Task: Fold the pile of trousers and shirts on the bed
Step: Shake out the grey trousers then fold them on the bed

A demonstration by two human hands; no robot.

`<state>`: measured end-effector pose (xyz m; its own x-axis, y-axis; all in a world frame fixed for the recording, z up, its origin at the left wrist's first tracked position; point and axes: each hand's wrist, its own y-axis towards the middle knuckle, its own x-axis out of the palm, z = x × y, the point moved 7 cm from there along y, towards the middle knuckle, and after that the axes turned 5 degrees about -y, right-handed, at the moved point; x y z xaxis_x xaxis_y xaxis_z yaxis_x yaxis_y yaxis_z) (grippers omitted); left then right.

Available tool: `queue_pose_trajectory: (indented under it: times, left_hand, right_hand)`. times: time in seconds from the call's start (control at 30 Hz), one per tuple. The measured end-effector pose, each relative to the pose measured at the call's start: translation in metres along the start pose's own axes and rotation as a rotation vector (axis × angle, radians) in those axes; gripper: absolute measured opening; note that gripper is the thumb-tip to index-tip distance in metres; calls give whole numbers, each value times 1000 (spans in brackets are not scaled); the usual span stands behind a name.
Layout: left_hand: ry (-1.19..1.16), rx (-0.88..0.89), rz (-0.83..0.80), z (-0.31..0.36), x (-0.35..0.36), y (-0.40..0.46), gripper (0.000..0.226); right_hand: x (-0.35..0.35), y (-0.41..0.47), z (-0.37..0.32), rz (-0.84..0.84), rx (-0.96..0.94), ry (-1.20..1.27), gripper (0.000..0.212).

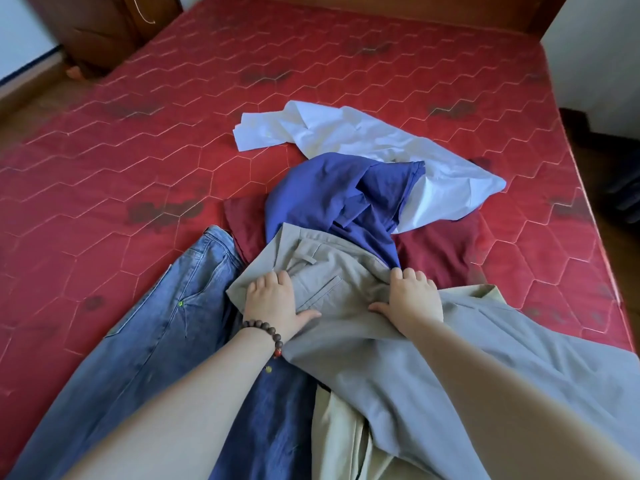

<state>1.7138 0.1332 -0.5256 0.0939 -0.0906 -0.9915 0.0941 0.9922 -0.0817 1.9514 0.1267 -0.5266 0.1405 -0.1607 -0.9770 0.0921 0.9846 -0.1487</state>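
Note:
A pile of clothes lies on the red quilted mattress [138, 140]. On top are grey-khaki trousers [322, 268], seat and back pocket up, legs trailing toward me on the right. My left hand [273, 303], with a bead bracelet at the wrist, grips the trousers' left side near the waistband. My right hand [412, 299] grips the right side, fingers curled into the fabric. Blue jeans [166, 306] lie to the left. A royal blue shirt [329, 192], a pale blue-white shirt [346, 133] and a maroon garment [440, 251] lie behind. A dark denim shirt [263, 410] and a beige garment [336, 427] lie underneath.
A wooden cabinet [97, 26] stands on the floor past the bed's far left corner. A wooden headboard [485, 8] runs along the far edge. The bed's right edge drops to a dark floor with a dark object [623, 188].

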Motion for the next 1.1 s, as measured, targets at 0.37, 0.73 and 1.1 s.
queue_pose_trajectory:
  times: [0.37, 0.73, 1.1]
  left_hand:
    - [-150, 264, 148, 27, -141, -75, 50]
    - [-363, 454, 365, 108, -456, -150, 38]
    - [-450, 986, 931, 203, -785, -271, 28]
  right_hand:
    - [-116, -89, 36, 138, -43, 258, 30]
    - [-396, -276, 142, 440, 97, 628, 29]
    - [-653, -394, 190, 658, 58, 1549, 41]
